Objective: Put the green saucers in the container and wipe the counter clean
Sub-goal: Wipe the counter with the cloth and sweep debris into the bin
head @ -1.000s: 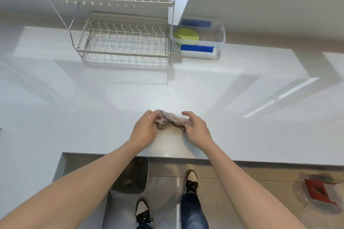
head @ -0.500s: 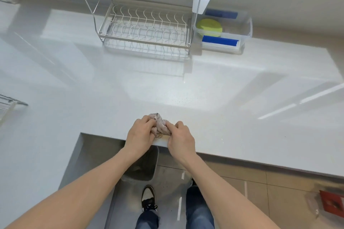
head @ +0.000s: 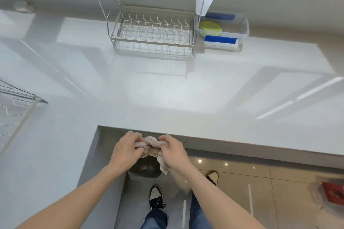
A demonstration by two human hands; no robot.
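Observation:
A green saucer (head: 210, 27) lies inside the clear plastic container (head: 244, 29) at the back of the white counter (head: 167, 87), right of the dish rack. A crumpled beige cloth (head: 151, 142) is bunched between both hands, off the counter's front edge and above a bin. My left hand (head: 125, 151) grips its left end and my right hand (head: 173, 151) grips its right end, a flap hanging below.
A two-tier wire dish rack (head: 152, 29) stands at the back. A second wire rack (head: 13, 113) juts in at the left edge. A dark bin (head: 145, 170) sits on the floor under the hands. A red object (head: 333, 193) lies on the floor at right.
Both hands have drawn the cloth back from the counter surface, past its front edge, to above the bin. The cloth is more bunched.

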